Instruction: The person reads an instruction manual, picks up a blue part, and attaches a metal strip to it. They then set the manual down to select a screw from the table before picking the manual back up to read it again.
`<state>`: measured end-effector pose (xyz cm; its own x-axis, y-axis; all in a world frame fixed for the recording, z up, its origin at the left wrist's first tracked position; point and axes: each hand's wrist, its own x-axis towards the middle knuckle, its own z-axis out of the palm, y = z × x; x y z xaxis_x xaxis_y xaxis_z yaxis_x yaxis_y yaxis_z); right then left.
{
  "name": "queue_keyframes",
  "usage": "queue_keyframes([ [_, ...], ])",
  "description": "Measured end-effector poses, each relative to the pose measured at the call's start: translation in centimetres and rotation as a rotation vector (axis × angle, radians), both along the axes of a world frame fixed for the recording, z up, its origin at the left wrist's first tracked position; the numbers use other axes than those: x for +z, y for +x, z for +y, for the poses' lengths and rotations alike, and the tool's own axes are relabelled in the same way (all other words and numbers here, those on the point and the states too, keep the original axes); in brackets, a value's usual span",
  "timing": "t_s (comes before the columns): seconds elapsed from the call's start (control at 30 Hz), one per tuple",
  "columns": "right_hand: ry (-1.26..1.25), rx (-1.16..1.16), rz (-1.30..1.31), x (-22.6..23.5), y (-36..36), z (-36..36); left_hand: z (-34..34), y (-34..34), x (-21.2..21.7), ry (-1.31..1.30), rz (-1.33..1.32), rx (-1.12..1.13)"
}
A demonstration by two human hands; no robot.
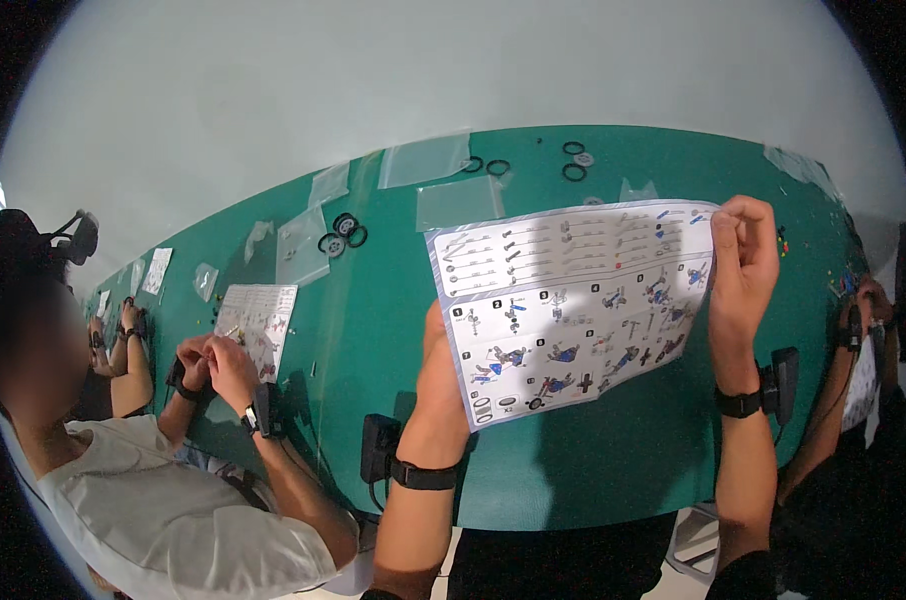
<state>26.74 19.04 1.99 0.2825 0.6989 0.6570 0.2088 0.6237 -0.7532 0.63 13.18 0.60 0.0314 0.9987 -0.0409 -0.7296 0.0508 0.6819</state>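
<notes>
An instruction sheet (573,310) with rows of small part drawings and numbered assembly pictures is held up, tilted, above the green table. My right hand (745,240) pinches its upper right corner between thumb and fingers. My left hand (436,325) is behind the sheet's left edge; only its side and the wrist show, and the fingers are hidden. Past the sheet's top edge lie black rubber tyre rings (498,168) and a grey wheel (584,159). A clear plastic bag (458,203) is partly covered by the sheet.
The green table (373,330) bears clear bags (425,160) and black-and-grey wheels (344,234) at left. A co-worker in a white shirt (183,510) works beside another instruction sheet (263,310). Another person's hand (873,300) is near small coloured parts at the far right.
</notes>
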Motion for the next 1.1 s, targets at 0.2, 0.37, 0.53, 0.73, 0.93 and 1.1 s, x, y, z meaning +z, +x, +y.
queue_keyframes([
  [0.2, -0.008, -0.023, 0.006, 0.0, 0.15, 0.0, 0.07, 0.15, 0.04, 0.014, 0.032, 0.008],
  [0.37, -0.005, -0.044, -0.002, 0.05, -0.24, -0.06, 0.37, 0.15, -0.3, -0.043, -0.018, 0.013],
  [0.53, -0.005, -0.019, 0.0, 0.25, 0.05, -0.17, 0.2, 0.35, 0.17, -0.042, 0.015, 0.01],
  [0.73, 0.001, -0.006, -0.007, 0.21, 0.24, -0.1, 0.25, 0.29, 0.07, -0.075, -0.015, 0.033],
  [0.93, -0.023, 0.021, 0.02, 0.33, 0.13, -0.24, 0.15, 0.24, -0.19, -0.056, 0.005, 0.051],
  [1.1, -0.02, 0.027, 0.0, 0.39, 0.35, -0.35, 0.03, 0.23, -0.05, -0.052, -0.018, 0.038],
])
